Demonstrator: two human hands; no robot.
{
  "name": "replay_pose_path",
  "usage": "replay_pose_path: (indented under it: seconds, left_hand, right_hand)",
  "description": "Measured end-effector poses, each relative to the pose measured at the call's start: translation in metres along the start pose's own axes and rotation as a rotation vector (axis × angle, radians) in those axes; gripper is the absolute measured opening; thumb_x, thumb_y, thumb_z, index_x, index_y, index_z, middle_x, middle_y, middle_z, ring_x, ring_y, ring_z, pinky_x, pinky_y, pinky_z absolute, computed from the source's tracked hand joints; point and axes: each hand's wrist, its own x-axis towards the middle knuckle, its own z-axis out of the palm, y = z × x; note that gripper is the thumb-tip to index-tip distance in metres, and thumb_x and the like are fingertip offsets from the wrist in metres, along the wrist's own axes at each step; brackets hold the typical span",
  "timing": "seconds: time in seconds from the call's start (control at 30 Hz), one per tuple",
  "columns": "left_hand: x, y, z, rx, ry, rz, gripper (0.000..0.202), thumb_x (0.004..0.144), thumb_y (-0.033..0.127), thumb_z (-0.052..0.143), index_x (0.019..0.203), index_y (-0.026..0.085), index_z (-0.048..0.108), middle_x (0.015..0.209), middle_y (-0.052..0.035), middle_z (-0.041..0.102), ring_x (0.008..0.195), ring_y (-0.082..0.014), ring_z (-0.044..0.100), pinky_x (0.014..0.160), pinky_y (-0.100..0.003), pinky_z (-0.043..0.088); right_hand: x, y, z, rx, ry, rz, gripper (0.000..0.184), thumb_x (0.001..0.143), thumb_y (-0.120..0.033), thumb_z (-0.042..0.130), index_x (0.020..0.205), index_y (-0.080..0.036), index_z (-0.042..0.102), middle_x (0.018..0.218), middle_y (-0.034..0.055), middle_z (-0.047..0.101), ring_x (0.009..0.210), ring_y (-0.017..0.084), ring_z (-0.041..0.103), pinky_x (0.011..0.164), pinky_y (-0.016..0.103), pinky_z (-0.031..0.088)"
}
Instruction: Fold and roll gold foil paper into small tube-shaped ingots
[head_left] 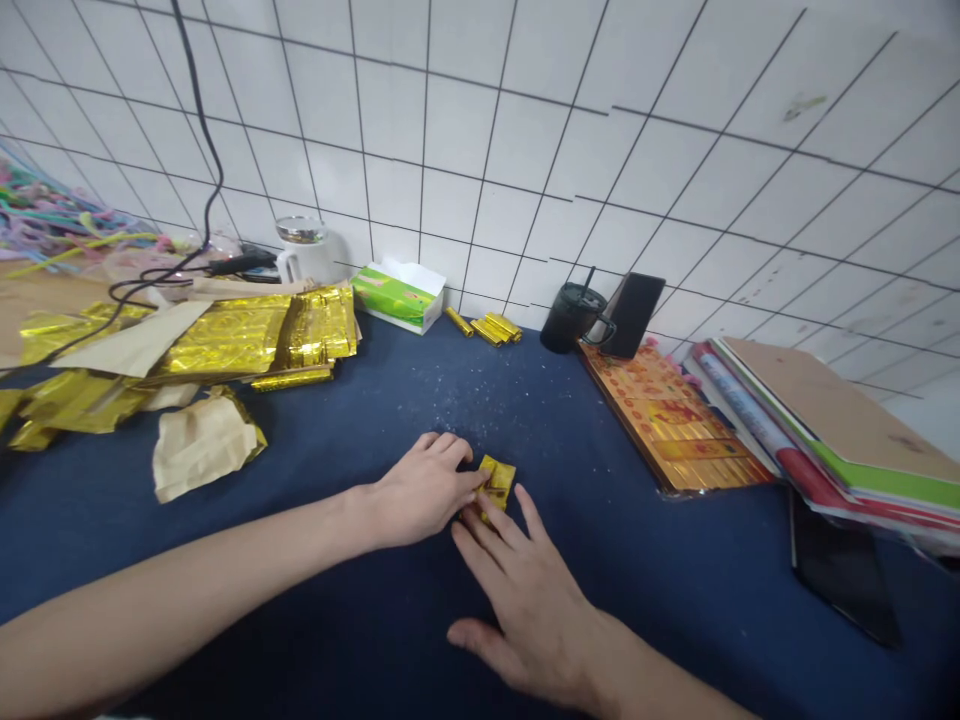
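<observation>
A small piece of gold foil paper [501,474] lies on the dark blue tabletop, partly covered by fingers. My left hand [424,492] is closed, its fingers curled and its thumb and forefinger at the left edge of the foil paper. My right hand [529,605] lies open, palm down. Its fingers are stretched and its thumb is apart, with the fingertips on the foil's near edge. Beyond the hands, by the wall, are several rolled gold foil tubes [498,328].
Stacked gold foil sheets [225,340] and a crumpled sheet [202,445] lie left. Along the wall stand a white mug [304,258], a tissue box [401,297], a black mug [571,318] and an upright phone [634,315]. An orange packet [679,425] and folders [847,420] lie right.
</observation>
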Motion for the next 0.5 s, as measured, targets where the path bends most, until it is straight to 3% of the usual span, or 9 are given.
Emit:
replay_pose_path:
  seconds: [0.17, 0.27, 0.3, 0.37, 0.43, 0.5]
  left_hand:
    - [-0.001, -0.005, 0.0, -0.004, -0.012, 0.019, 0.029, 0.085, 0.026, 0.04, 0.111, 0.026, 0.054, 0.1, -0.007, 0.048, 0.096, -0.0208, 0.045, 0.082, -0.037, 0.035]
    - [-0.003, -0.003, 0.0, -0.03, -0.013, -0.013, 0.031, 0.085, 0.03, 0.041, 0.113, 0.025, 0.053, 0.102, -0.0074, 0.048, 0.097, -0.0213, 0.044, 0.083, -0.038, 0.035]
    - [-0.003, -0.002, 0.0, -0.038, -0.012, -0.026, 0.032, 0.084, 0.033, 0.043, 0.113, 0.025, 0.053, 0.103, -0.0076, 0.047, 0.097, -0.0219, 0.044, 0.083, -0.038, 0.035]
    - [-0.004, 0.001, 0.001, -0.048, -0.004, -0.046, 0.037, 0.08, 0.039, 0.048, 0.114, 0.024, 0.053, 0.104, -0.0079, 0.047, 0.098, -0.0231, 0.043, 0.084, -0.039, 0.035]
    - [-0.004, 0.003, 0.0, -0.046, 0.002, -0.048, 0.041, 0.077, 0.042, 0.051, 0.114, 0.024, 0.053, 0.103, -0.0077, 0.047, 0.098, -0.0236, 0.043, 0.085, -0.04, 0.034]
    - [-0.004, 0.003, 0.0, -0.033, 0.004, -0.034, 0.041, 0.077, 0.04, 0.052, 0.114, 0.024, 0.052, 0.102, -0.0075, 0.048, 0.099, -0.0235, 0.043, 0.085, -0.041, 0.034]
  right_hand:
    - [0.002, -0.004, 0.003, 0.021, 0.012, -0.004, 0.077, 0.074, -0.061, 0.043, 0.13, -0.009, 0.033, 0.132, 0.0187, 0.038, 0.125, 0.034, 0.024, 0.1, 0.056, 0.012]
    - [0.002, 0.007, -0.004, 0.125, 0.116, 0.003, 0.048, 0.08, -0.05, 0.043, 0.112, -0.016, 0.053, 0.115, 0.0113, 0.057, 0.111, 0.026, 0.044, 0.099, 0.049, 0.022]
    - [0.004, 0.015, -0.007, 0.175, 0.187, 0.041, 0.034, 0.083, -0.042, 0.041, 0.101, -0.019, 0.059, 0.102, 0.0074, 0.063, 0.099, 0.021, 0.053, 0.095, 0.043, 0.029]
    - [0.012, 0.034, -0.013, 0.238, 0.27, 0.203, 0.027, 0.086, -0.031, 0.039, 0.084, -0.02, 0.063, 0.082, 0.0035, 0.066, 0.078, 0.015, 0.058, 0.077, 0.031, 0.042]
    - [0.024, 0.055, -0.017, 0.245, 0.291, 0.385, 0.021, 0.082, -0.029, 0.044, 0.079, -0.021, 0.063, 0.077, 0.0016, 0.064, 0.072, 0.014, 0.057, 0.065, 0.026, 0.042]
    - [0.039, 0.073, -0.017, 0.237, 0.229, 0.46, 0.017, 0.079, -0.028, 0.048, 0.077, -0.021, 0.063, 0.077, 0.0008, 0.063, 0.071, 0.014, 0.057, 0.062, 0.025, 0.04]
